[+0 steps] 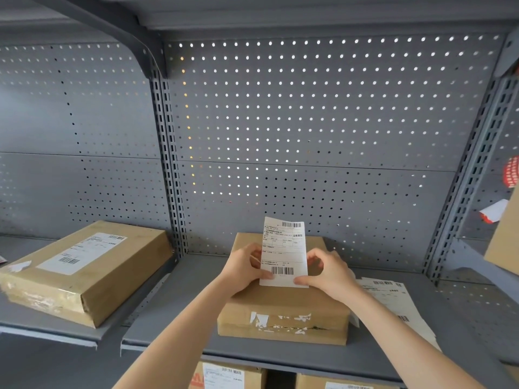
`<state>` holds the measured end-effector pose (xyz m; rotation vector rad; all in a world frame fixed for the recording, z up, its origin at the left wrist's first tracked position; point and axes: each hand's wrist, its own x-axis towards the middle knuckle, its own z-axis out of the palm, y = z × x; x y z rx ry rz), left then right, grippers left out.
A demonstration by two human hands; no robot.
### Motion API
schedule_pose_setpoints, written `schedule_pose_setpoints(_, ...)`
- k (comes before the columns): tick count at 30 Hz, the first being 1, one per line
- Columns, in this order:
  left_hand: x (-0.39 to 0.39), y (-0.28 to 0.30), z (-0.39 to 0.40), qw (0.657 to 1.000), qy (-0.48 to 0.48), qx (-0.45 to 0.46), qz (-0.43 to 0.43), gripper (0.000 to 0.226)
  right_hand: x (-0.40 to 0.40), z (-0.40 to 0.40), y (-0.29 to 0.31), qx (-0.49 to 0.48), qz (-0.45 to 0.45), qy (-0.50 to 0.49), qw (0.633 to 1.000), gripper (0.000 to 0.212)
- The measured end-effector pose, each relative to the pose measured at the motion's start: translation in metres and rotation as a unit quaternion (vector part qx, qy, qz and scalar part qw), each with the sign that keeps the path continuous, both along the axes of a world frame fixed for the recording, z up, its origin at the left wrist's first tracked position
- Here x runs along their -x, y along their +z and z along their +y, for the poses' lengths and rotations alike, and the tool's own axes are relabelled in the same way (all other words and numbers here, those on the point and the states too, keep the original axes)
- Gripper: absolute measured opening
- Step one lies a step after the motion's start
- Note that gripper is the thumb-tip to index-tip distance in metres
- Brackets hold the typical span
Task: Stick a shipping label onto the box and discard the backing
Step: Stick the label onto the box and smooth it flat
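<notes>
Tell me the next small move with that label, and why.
Probably peel a bottom corner to separate the label from its backing. Both hands, left hand and right hand, pinch its lower edge and hold it upright above the box; nothing shows it peeled yet, and the box top is bare.

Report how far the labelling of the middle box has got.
Done: little that shows; the box top bears no label. In hand: the left hand and right hand pinch the shipping label upright above the box, apparently working at its bottom edge. Left: peel, stick it down, discard the backing.
</notes>
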<state>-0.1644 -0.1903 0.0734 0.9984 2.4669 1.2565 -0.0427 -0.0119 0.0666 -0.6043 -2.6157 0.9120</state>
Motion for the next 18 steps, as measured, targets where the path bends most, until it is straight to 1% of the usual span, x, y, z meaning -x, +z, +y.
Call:
schedule_pose_setpoints(5,0.003,-0.001,0.0,1.0,-0.007,0.011,0.018,0.05,-0.003,-0.003,0.01,-0.041,-0.018,0.009,0.999,0.053)
schedule_pose_setpoints(8,0.007,-0.001,0.0,1.0,-0.012,0.004,0.013,0.056,-0.003,-0.003,0.012,-0.045,-0.021,0.021,0.999,0.055)
schedule_pose_setpoints(11,0.011,-0.002,0.001,1.0,-0.018,0.0,0.008,0.064,0.0,0.002,0.008,-0.01,0.0,0.031,0.999,0.068)
schedule_pose_setpoints(14,0.014,-0.001,0.003,0.999,-0.032,-0.003,0.001,0.064,0.005,0.007,0.005,0.013,0.003,0.051,0.999,0.084)
schedule_pose_setpoints(18,0.017,0.001,0.005,0.999,-0.042,-0.008,0.001,0.062,0.013,0.013,0.003,0.052,-0.007,0.058,0.997,0.092)
